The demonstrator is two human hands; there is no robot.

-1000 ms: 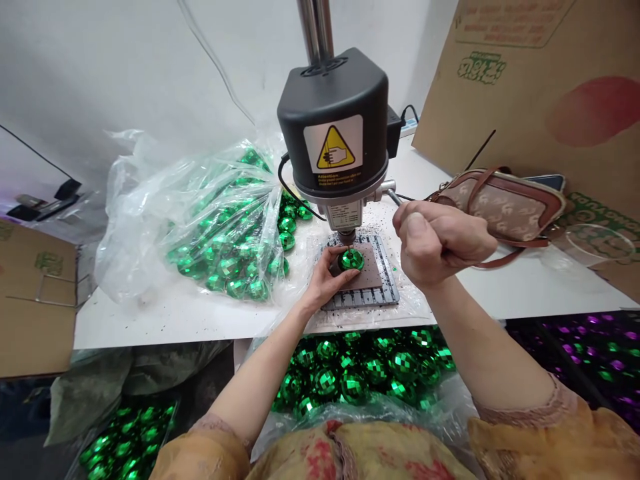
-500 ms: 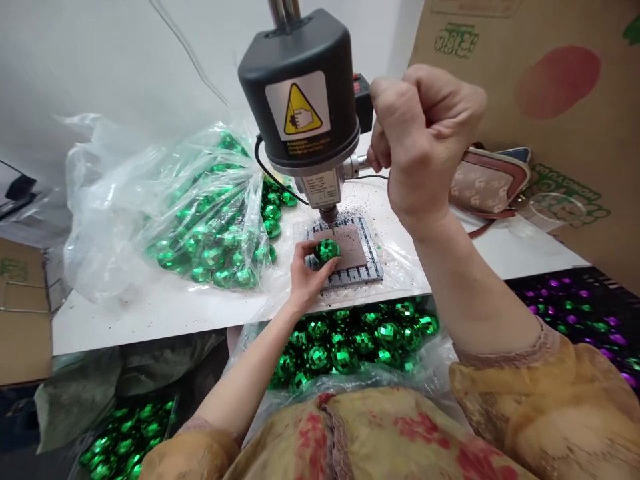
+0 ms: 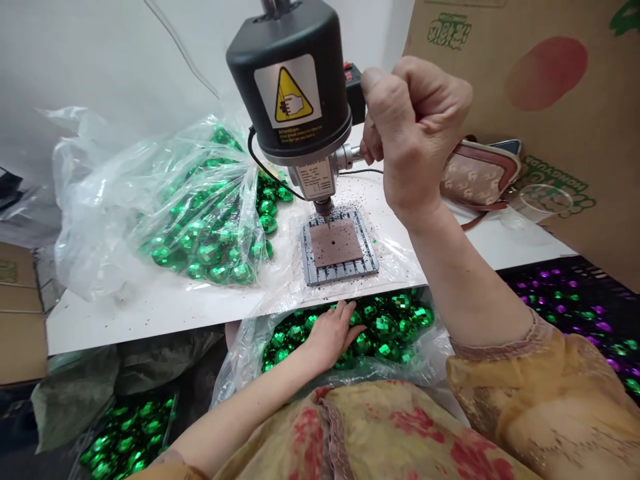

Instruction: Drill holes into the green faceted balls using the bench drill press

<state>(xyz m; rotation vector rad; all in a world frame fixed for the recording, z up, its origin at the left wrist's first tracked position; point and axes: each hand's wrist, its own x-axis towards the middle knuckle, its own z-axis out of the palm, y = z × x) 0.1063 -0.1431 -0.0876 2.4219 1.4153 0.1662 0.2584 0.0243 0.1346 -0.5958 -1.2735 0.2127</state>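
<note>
My right hand (image 3: 417,127) is closed in a fist around the feed handle (image 3: 356,154) of a black drill press (image 3: 290,83). Below the drill chuck (image 3: 324,208), a brown square pad (image 3: 336,243) with a small dark hole lies on a slotted metal base plate (image 3: 310,274). My left hand (image 3: 333,337) rests among shiny green faceted balls (image 3: 385,325) in a clear plastic bag in front of me. Its fingers are stretched forward with the thumb apart, touching the balls; one ball shows between thumb and fingers, and no firm grip on it is visible.
A large clear bag of green balls (image 3: 210,253) spreads over the white table (image 3: 125,313) at the left. Dark shavings surround the base plate. A patterned purse (image 3: 475,175) and a clear plastic cup (image 3: 545,200) stand right, before a cardboard box (image 3: 545,133). Purple and green balls (image 3: 570,297) lie lower right.
My left hand has moved from the pad, where it held a green ball under the drill, down and toward me into the bag of balls. My right hand keeps hold of the handle.
</note>
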